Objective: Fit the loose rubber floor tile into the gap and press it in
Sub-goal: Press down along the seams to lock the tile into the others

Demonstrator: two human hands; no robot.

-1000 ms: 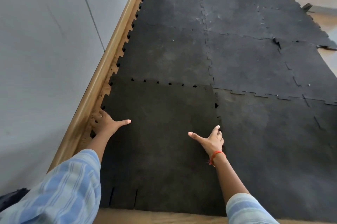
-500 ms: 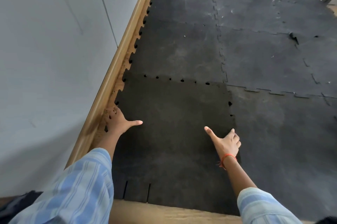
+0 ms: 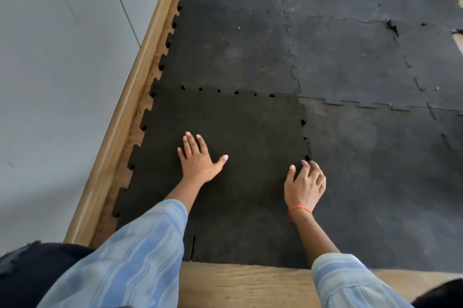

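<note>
The loose rubber floor tile [image 3: 240, 129] is a darker black square with puzzle-tooth edges, lying in the corner gap beside the wall. Small holes show along its far seam and its right seam where the teeth meet the neighbouring tiles. My left hand [image 3: 198, 157] lies flat on the tile's middle left, palm down, fingers spread. My right hand [image 3: 307, 182] rests on the tile's right edge, fingertips curled down onto the seam next to a grey neighbour tile [image 3: 380, 170]. Neither hand holds anything.
Grey interlocking tiles [image 3: 233, 44] cover the floor ahead and to the right. A wooden skirting board [image 3: 130, 97] runs along the grey wall [image 3: 55, 82] on the left. Bare wooden floor [image 3: 240, 285] shows at the near edge. A lifted tile corner [image 3: 392, 25] sticks up far right.
My left hand has moved from the tile's wall-side edge onto its middle, lying flat. My right hand has shifted forward to the right seam with fingers curled down. The camera moved closer.
</note>
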